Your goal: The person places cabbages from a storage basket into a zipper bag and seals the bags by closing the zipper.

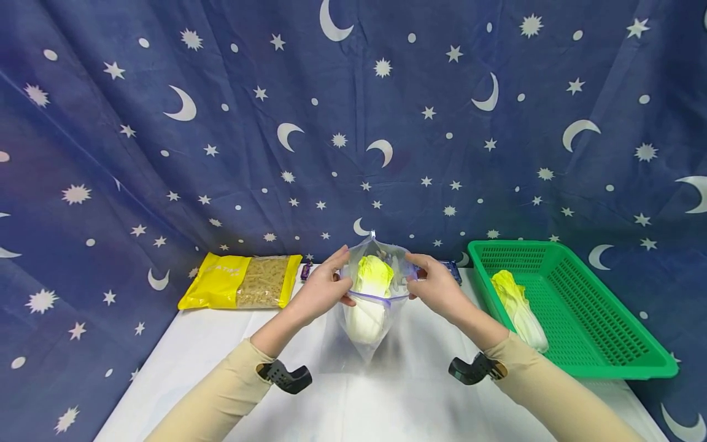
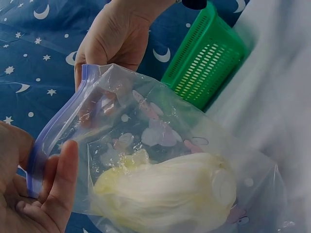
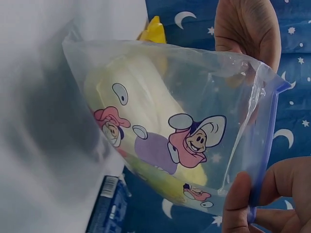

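Observation:
My left hand [image 1: 322, 287] and right hand [image 1: 440, 287] pinch opposite sides of the mouth of a clear zip bag [image 3: 214, 92], which hangs with its lower corner down. A purple zip strip [image 2: 60, 121] runs along the spread mouth. Inside the bag is a small napa cabbage [image 1: 374, 276], its yellow leaves toward the mouth and its white base lower down. Cartoon figures [image 3: 194, 141] are printed on the plastic. In the left wrist view, the left thumb and fingers [image 2: 60, 187] grip the bag's edge.
A green basket [image 1: 607, 372] on the right holds another napa cabbage [image 1: 519, 310]. At the back left lies a yellow pasta packet [image 1: 218, 282]. A small purple packet [image 1: 306, 272] and a blue package [image 1: 454, 271] sit along the white table's back edge, before a starry curtain.

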A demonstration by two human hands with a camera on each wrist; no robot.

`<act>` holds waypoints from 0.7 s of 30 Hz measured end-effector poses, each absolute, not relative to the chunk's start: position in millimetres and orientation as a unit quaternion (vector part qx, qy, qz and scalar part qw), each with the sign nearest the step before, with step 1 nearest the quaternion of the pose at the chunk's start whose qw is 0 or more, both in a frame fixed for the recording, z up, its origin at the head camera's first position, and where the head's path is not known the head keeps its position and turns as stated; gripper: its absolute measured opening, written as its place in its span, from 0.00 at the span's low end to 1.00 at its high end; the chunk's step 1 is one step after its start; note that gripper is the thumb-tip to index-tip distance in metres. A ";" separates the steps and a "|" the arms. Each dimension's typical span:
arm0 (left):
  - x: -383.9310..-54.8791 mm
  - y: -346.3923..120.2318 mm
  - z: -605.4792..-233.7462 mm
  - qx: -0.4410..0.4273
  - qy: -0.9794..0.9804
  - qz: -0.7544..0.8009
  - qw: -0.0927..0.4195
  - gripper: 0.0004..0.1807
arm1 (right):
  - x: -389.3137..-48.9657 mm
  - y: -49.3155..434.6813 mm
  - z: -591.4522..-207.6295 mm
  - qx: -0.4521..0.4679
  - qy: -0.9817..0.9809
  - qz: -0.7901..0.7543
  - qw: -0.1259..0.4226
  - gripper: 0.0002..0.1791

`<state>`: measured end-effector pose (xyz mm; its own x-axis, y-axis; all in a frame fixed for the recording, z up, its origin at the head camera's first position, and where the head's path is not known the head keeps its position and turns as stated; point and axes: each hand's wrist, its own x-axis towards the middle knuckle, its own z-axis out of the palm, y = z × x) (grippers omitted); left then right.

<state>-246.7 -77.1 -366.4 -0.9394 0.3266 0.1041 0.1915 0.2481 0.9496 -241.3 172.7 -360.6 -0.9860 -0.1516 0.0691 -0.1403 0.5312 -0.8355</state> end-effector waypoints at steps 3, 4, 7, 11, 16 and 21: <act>-247.1 -80.7 -360.4 0.161 0.788 0.592 0.057 0.38 | -242.2 170.8 -354.0 -0.087 0.878 -0.471 0.009 0.35; -247.1 -81.9 -358.2 0.160 0.788 0.591 0.057 0.38 | -242.4 170.3 -351.8 -0.088 0.879 -0.469 0.010 0.35; -246.9 -85.5 -351.6 0.159 0.791 0.588 0.058 0.38 | -243.3 168.7 -345.4 -0.089 0.879 -0.468 0.014 0.36; -247.6 -88.7 -344.4 0.157 0.795 0.583 0.064 0.36 | -244.8 167.0 -337.4 -0.088 0.878 -0.470 0.019 0.36; -248.8 -90.6 -339.3 0.144 0.798 0.581 0.072 0.35 | -245.8 165.1 -329.5 -0.077 0.875 -0.477 0.024 0.36; -250.2 -90.7 -335.7 0.152 0.801 0.575 0.070 0.36 | -246.8 164.4 -323.0 -0.066 0.876 -0.478 0.027 0.37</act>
